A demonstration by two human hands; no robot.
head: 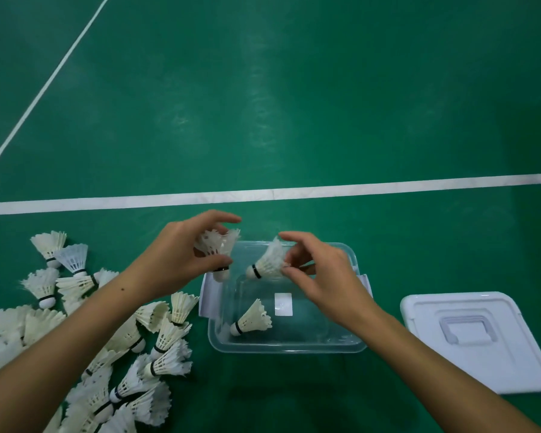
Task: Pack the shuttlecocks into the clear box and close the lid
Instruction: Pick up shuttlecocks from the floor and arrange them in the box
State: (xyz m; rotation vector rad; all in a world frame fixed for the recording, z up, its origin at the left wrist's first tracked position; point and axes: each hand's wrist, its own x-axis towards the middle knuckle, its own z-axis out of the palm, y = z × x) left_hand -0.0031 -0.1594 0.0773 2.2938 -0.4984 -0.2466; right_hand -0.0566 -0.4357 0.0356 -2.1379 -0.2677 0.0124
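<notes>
One shuttlecock [251, 319] lies in the clear box [286, 346] on the court floor; the left hand [181, 260] grips two more at its far-left corner, the right hand [319, 273] pinches another above it. Packing has barely begun; next, release them inside. The lid [478, 342] waits beside the box's right edge.

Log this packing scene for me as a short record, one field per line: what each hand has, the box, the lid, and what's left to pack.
left hand: fingers grip white feather shuttlecocks at the box's far left corner
right hand: fingers pinch one white feather shuttlecock above the box
clear plastic box: open, on the green court floor
inside box: one shuttlecock lying on its side
white plastic lid: off, flat on floor right of box
unpacked pile of shuttlecocks: on floor left of box
</notes>
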